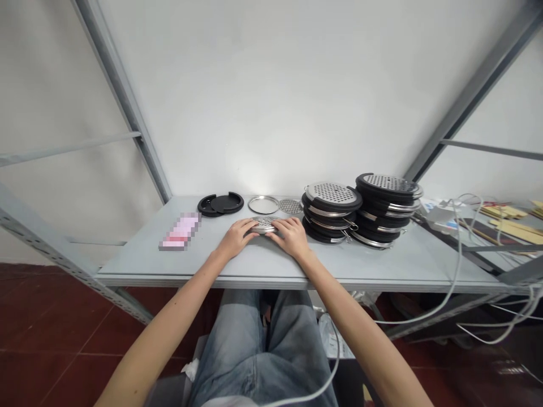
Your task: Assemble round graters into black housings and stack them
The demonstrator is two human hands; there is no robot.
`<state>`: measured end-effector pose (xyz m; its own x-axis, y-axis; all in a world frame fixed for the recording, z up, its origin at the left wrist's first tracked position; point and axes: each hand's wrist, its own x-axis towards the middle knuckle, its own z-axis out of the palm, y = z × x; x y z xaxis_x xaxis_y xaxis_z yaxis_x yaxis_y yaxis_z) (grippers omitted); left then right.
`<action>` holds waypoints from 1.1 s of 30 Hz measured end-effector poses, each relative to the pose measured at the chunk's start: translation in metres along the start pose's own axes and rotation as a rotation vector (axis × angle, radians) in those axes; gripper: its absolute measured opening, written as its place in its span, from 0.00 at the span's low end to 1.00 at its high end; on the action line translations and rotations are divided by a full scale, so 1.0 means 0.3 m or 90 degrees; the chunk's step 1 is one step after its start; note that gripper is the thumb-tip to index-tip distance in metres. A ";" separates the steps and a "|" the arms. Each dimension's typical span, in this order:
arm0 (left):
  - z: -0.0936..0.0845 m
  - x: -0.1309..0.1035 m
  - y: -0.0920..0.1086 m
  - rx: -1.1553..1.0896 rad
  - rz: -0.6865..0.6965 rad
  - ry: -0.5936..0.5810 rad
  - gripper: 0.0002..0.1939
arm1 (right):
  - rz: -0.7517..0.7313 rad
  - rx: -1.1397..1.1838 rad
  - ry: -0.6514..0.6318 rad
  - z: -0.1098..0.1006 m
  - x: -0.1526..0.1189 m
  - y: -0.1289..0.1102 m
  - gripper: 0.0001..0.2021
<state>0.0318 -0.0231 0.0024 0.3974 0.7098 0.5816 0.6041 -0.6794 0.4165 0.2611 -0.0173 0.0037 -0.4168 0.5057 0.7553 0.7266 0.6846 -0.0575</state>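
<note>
Nearest are the person's knees in jeans (271,339), under the front edge of the grey table (382,263); both forearms reach over that edge to a round perforated metal disc (266,224), which lies flat on the table near its middle. The left hand (238,236) rests on the disc's left rim, fingers bent and close together, tips on the metal; the right hand (291,234) covers the disc's right rim likewise, fingers curled down over it; whether either hand truly grips the disc I cannot tell. Left of the disc lies a pink blurred card (180,231). Just behind the disc sit a metal ring (263,204) and a small mesh (291,206); behind and left, black lids (220,203). Right of the disc stand two stacks (360,212) of finished black-and-steel units; further right, white cables (456,249).
</note>
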 end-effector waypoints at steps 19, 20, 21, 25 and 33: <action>0.021 0.001 -0.010 -0.016 -0.073 -0.057 0.23 | -0.042 0.109 -0.150 0.018 -0.013 0.005 0.13; 0.022 0.001 -0.013 -0.018 -0.076 -0.054 0.23 | -0.042 0.110 -0.148 0.018 -0.013 0.004 0.13; 0.023 0.001 -0.017 -0.021 -0.078 -0.049 0.24 | -0.044 0.108 -0.145 0.017 -0.013 0.002 0.12; 0.027 -0.001 -0.033 -0.030 -0.073 -0.039 0.25 | -0.044 0.101 -0.117 0.014 -0.012 -0.004 0.10; 0.027 0.000 -0.033 -0.018 -0.077 -0.067 0.23 | -0.019 0.171 -0.166 -0.009 -0.006 -0.018 0.12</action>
<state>0.0315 -0.0150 -0.0073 0.3947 0.8009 0.4503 0.6322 -0.5924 0.4994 0.2594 -0.0233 0.0045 -0.5858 0.5765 0.5696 0.5573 0.7969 -0.2333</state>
